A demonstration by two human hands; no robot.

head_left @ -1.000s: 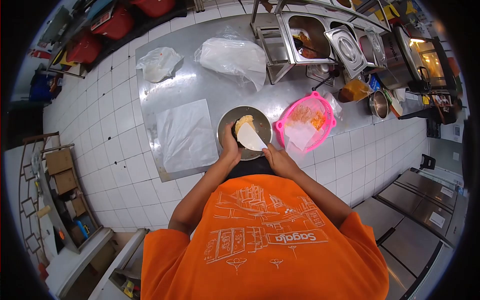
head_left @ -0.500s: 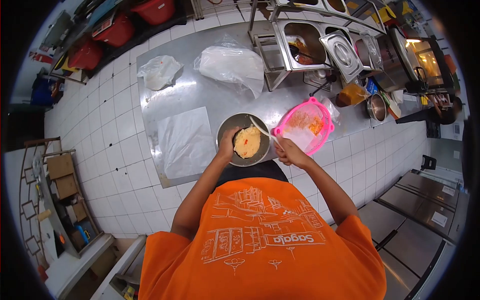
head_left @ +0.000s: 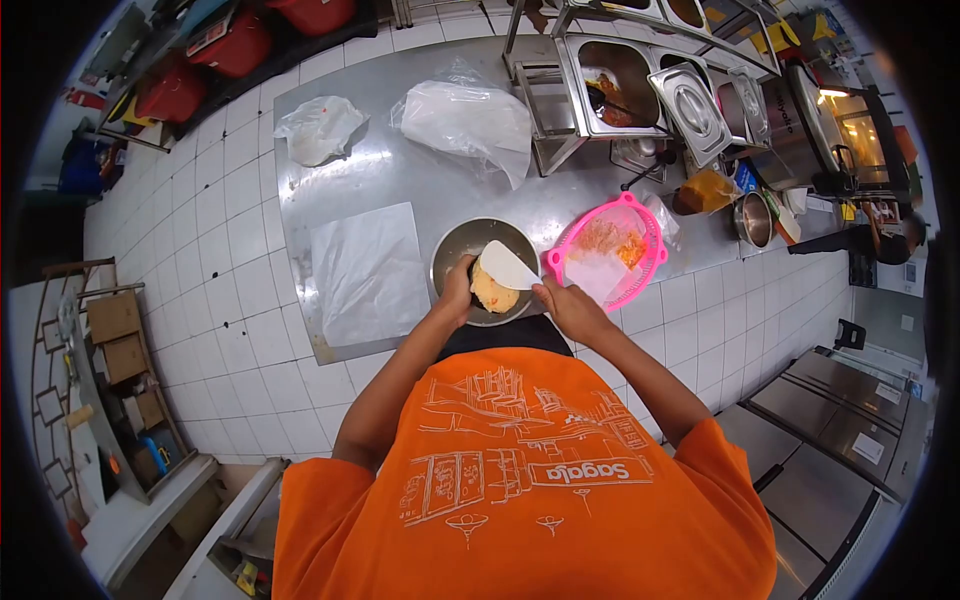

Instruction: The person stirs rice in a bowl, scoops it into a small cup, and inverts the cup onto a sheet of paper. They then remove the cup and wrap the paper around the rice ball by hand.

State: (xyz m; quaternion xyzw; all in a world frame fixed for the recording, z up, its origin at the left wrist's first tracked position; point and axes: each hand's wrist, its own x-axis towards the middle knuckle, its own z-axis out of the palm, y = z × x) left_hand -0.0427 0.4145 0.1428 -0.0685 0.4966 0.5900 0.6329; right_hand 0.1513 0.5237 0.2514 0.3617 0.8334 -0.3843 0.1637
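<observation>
Two hands: both at the metal bowl (head_left: 455,250), centre of frame, just above the orange shirt (head_left: 530,470).
Left hand (head_left: 459,290): closed on bowl's near-left rim, fingers curled over the edge.
Right hand (head_left: 567,305): closed round the handle end of a white scraper (head_left: 503,265); blade lies across the yellow dough (head_left: 492,293) inside the bowl.
Bowl pos.: near edge of steel counter (head_left: 400,170), touching nothing else on it.
Left of bowl: 1 sheet of white paper (head_left: 368,272), flat, just beside, apart from bowl.
Right of bowl: 1 pink basket (head_left: 640,215), near, w/ orange bits and a white sheet inside.
Far counter, upper left: 2 crumpled plastic bags — small one (head_left: 318,128), big one (head_left: 468,118), well apart from bowl.
Upper right: steel food pans (head_left: 620,80) on a rack, 1 w/ lid (head_left: 692,100); contents too small to tell.
In the way: scraper blade hides part of dough; shirt hides counter's near edge.
Far right: another person (head_left: 880,240) at frame edge, mostly cut off.
</observation>
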